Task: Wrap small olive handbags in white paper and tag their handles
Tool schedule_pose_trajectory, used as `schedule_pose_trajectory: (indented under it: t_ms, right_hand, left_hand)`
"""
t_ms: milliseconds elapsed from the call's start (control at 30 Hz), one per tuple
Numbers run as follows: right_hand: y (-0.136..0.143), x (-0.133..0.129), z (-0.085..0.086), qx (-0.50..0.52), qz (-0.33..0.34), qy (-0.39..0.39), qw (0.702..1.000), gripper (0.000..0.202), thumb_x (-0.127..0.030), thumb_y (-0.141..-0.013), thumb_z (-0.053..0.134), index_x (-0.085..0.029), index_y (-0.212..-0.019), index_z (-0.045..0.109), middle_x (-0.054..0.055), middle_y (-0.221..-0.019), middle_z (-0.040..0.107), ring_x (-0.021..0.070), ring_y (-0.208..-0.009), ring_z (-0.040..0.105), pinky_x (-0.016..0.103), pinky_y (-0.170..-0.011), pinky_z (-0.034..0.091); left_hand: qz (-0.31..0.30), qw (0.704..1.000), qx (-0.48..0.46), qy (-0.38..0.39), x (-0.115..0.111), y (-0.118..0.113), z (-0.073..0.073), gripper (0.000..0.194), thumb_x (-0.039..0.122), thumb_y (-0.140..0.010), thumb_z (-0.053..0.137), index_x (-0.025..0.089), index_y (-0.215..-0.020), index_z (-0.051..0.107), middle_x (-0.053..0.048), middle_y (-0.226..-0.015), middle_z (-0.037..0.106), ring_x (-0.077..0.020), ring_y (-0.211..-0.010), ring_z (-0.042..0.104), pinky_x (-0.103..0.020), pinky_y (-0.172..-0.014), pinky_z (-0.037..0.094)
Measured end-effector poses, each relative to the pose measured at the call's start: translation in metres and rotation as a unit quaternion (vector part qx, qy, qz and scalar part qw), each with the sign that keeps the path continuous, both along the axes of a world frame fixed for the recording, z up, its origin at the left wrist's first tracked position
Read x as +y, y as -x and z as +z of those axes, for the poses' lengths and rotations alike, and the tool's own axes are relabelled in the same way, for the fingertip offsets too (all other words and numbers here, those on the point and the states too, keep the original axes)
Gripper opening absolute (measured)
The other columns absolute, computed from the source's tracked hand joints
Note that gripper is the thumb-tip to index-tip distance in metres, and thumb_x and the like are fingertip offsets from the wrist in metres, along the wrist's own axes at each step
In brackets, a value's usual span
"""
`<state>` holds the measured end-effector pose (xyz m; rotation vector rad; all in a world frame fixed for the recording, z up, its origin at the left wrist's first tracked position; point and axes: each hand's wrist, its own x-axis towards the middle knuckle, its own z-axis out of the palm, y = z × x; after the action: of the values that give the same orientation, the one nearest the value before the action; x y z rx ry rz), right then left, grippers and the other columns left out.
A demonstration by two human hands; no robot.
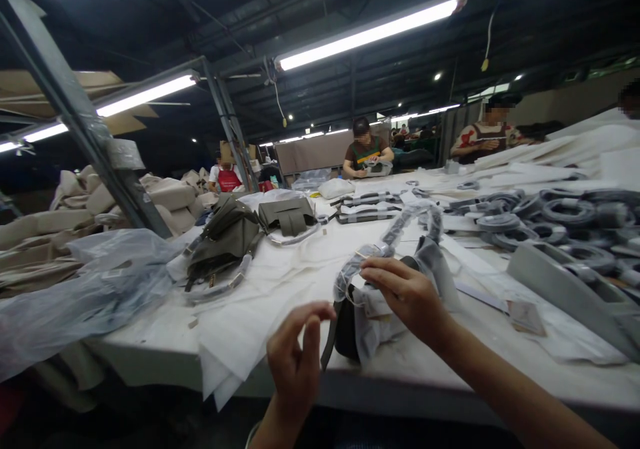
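A dark olive handbag (pixel 346 332) stands at the near edge of the white table, partly covered by pale wrapping. Its handle (pixel 396 230) is wrapped in clear plastic and arches up towards the back. My right hand (pixel 411 297) is over the bag, fingers stretched out, with the fingertips at the near base of the handle; its thumb is mostly hidden. To the left of the bag, my left hand (pixel 296 349) is raised, thumb and fingers apart and nothing between them. A small ring-like loop (pixel 353 294) shows near the handle base, blurred.
Two more olive bags (pixel 223 239) (pixel 287 216) lie left on white foam sheets (pixel 235 332). Plastic-wrapped coiled straps (pixel 567 212) pile up at right, near a grey bag piece (pixel 565 286). Clear plastic bags (pixel 115 269) cover the left edge. Co-workers (pixel 367 152) are across the table.
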<state>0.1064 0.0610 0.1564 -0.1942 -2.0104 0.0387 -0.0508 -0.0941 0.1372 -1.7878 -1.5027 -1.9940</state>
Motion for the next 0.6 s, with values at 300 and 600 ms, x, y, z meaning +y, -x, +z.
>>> schedule_pose_trajectory:
  t_ms: [300,600]
  right_hand:
    - [0.022,0.027,0.003,-0.173,-0.117,-0.042,0.977,0.069,0.007,-0.083,0.045,-0.019,-0.147,0.043,0.012,-0.152,0.045,0.0301,-0.146,0.030,0.054,-0.114,0.037]
    - [0.016,0.035,0.035,-0.158,-0.124,-0.136,0.970,0.042,-0.004,-0.092,0.049,-0.014,-0.131,0.058,0.010,-0.119,0.070,0.0221,-0.115,0.063,0.055,-0.120,0.024]
  left_hand:
    - [-0.066,0.980,-0.101,0.161,0.088,0.009,0.020,0.037,0.032,-0.091,0.062,0.022,-0.126,0.066,-0.010,-0.125,0.069,-0.0241,-0.110,0.067,-0.035,-0.090,0.056]
    - [0.013,0.997,-0.055,0.057,0.068,-0.004,-0.002,0.022,0.025,-0.093,0.058,0.026,-0.108,0.075,-0.005,-0.114,0.073,-0.0207,-0.111,0.065,-0.036,-0.103,0.048]
